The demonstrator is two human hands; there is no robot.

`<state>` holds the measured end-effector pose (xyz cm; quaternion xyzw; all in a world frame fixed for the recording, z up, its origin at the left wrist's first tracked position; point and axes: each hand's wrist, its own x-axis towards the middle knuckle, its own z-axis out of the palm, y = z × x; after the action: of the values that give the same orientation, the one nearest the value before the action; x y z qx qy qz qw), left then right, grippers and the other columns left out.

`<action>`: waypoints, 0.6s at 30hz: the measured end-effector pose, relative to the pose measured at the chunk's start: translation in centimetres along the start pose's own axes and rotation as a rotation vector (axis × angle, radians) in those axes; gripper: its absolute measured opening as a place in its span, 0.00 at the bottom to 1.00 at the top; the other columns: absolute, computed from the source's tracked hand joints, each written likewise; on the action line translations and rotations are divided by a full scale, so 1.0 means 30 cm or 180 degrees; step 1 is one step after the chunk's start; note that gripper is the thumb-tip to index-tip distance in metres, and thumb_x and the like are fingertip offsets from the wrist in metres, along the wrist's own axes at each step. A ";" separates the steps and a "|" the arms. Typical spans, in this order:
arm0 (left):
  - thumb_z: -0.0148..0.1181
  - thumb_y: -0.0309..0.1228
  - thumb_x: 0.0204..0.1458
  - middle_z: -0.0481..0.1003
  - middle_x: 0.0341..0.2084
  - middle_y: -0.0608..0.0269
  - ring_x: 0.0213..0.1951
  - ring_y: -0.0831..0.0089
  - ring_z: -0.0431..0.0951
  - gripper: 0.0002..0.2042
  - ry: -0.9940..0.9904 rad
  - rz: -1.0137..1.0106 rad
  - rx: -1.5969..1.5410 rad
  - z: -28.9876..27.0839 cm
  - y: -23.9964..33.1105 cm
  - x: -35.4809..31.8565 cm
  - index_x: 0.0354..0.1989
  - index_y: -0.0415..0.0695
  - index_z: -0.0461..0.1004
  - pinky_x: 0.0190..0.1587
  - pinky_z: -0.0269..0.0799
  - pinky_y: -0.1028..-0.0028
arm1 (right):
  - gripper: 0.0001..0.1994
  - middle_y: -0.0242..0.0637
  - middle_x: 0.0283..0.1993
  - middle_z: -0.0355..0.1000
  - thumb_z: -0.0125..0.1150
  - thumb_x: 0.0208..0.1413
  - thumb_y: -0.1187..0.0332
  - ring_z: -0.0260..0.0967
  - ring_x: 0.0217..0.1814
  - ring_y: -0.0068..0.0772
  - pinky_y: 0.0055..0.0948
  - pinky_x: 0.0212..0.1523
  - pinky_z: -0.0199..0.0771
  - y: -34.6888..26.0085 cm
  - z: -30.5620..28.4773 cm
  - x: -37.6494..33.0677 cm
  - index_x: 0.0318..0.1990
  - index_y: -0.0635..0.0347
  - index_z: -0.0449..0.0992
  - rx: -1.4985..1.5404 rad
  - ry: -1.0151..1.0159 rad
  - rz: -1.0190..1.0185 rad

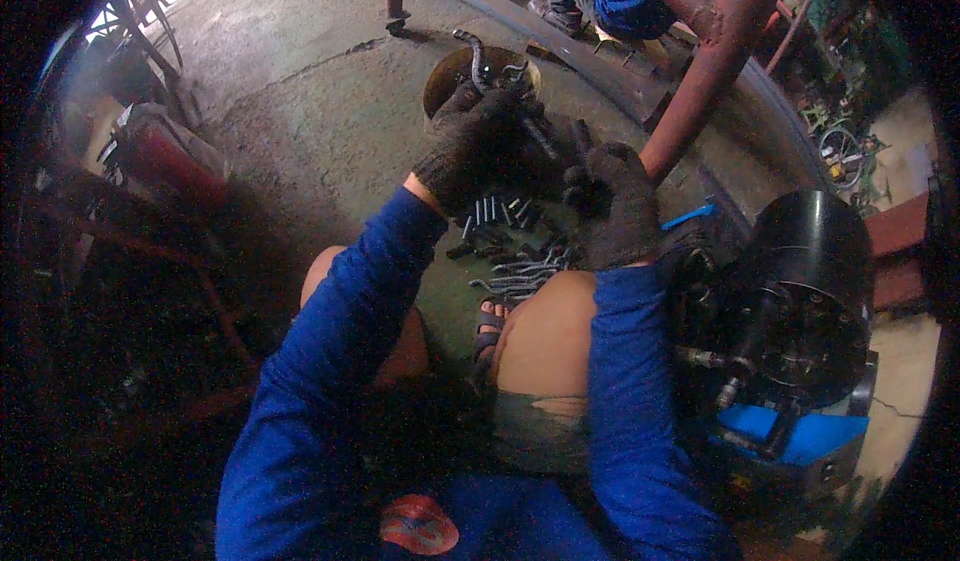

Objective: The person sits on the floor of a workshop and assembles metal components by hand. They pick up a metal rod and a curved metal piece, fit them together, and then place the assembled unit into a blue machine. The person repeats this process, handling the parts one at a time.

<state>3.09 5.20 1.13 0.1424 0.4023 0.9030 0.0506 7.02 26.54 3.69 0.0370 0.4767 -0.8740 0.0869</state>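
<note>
My left hand (470,146), in a dark knit glove, is closed over the near side of a round tub (440,86). A bent, ribbed metal rod (474,56) sticks up from its fingers, and a second dark rod (540,138) slants out toward the right. My right hand (617,201), gloved too, is closed a little apart from the left. A short dark rod (582,137) stands up from its fingers; the lower end is hidden. On the floor below the hands lie several wavy metal rods (520,279) and a row of short straight pins (488,211).
A rusty red pipe frame (715,51) rises at the right. Close to my right arm stands a black cylindrical machine (810,291) on a blue base. Another person in blue (630,6) crouches at the far side. A red object (170,156) lies left.
</note>
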 end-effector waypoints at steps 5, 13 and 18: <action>0.50 0.38 0.71 0.70 0.65 0.59 0.63 0.65 0.72 0.23 -0.0137 0.0041 0.0069 -0.013 0.034 -0.007 0.70 0.43 0.65 0.64 0.71 0.65 | 0.19 0.37 0.53 0.80 0.60 0.62 0.70 0.79 0.40 0.27 0.26 0.38 0.83 -0.035 0.088 -0.052 0.60 0.62 0.74 -0.0585 -0.0531 -0.0482; 0.52 0.37 0.70 0.72 0.62 0.60 0.59 0.70 0.74 0.21 0.0021 0.0014 0.0442 -0.025 0.076 -0.026 0.67 0.42 0.68 0.58 0.75 0.69 | 0.20 0.43 0.58 0.77 0.60 0.61 0.69 0.79 0.51 0.35 0.30 0.51 0.82 -0.009 0.126 -0.010 0.60 0.66 0.73 -0.0787 -0.0299 -0.0289; 0.52 0.34 0.69 0.73 0.62 0.60 0.59 0.69 0.74 0.20 -0.0080 -0.0154 -0.0029 -0.041 0.060 -0.013 0.67 0.43 0.68 0.59 0.75 0.67 | 0.20 0.44 0.56 0.78 0.61 0.60 0.71 0.79 0.53 0.37 0.34 0.53 0.82 0.014 0.093 0.000 0.59 0.66 0.73 -0.0701 -0.0454 -0.0433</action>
<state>3.14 3.04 1.61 0.1436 0.4008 0.9015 0.0781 7.14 23.97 4.87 -0.0674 0.5637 -0.8207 0.0646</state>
